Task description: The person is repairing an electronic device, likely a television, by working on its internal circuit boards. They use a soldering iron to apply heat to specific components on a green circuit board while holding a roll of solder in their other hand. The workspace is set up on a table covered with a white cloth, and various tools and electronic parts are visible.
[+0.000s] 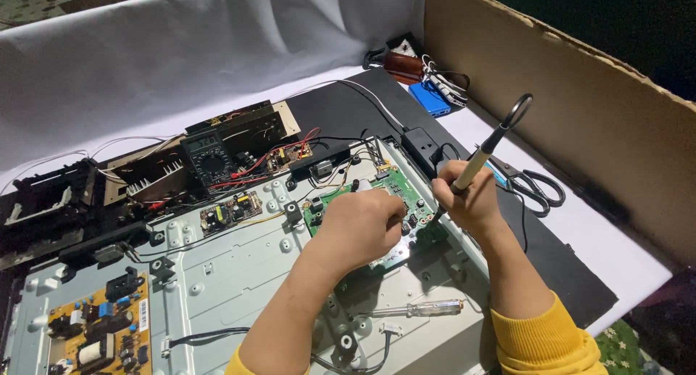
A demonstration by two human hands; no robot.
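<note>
Green circuit board (395,190) under fisted left hand (360,223); right hand (470,201) fingers around soldering iron (484,154).

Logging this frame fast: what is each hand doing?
Left hand: closed, resting on the green circuit board; contents cannot be told.
Right hand: closed on brush.

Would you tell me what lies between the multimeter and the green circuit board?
In the head view, between the multimeter and the green circuit board lie a small circuit board with red and black wires, on the grey metal panel.
</note>
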